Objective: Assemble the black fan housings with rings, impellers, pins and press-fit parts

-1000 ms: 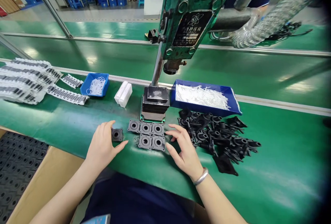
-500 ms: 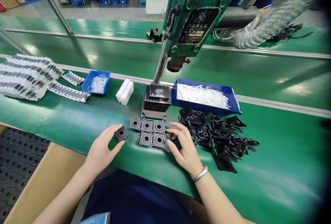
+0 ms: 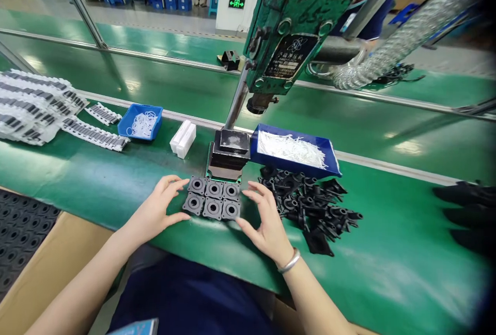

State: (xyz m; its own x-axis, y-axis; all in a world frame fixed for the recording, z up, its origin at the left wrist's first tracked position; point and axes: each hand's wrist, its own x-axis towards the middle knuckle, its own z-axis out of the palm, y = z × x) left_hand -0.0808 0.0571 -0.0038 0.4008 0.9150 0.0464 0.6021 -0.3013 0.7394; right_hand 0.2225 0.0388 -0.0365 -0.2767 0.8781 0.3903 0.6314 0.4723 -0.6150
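Square black rubber-like parts [image 3: 213, 208], each with a round hole in the middle, lie edge to edge in two rows of three on the green bench. At the left end of this block is my left hand [image 3: 160, 208], fingers and thumb spread apart; its fingertips are at the edge of the left parts, and whether they touch cannot be told. My right hand [image 3: 263, 219] curves open round the block's right end, thumb near the front corner. Just behind the block stands the dark metal base [image 3: 231, 144] of a green hand press [image 3: 287, 46].
A heap of black stemmed parts [image 3: 310, 208] lies right of my right hand. Behind it sits a dark blue tray [image 3: 296, 166] of white strips. A small blue bin [image 3: 141, 131] of white rings, white blocks [image 3: 183, 139] and stacked white-and-grey strips [image 3: 34, 108] are to the left.
My left hand has brought its square part rightward against the block, completing the front row's left end, and its grip has loosened. The view has shifted slightly; my right hand stays beside the block.
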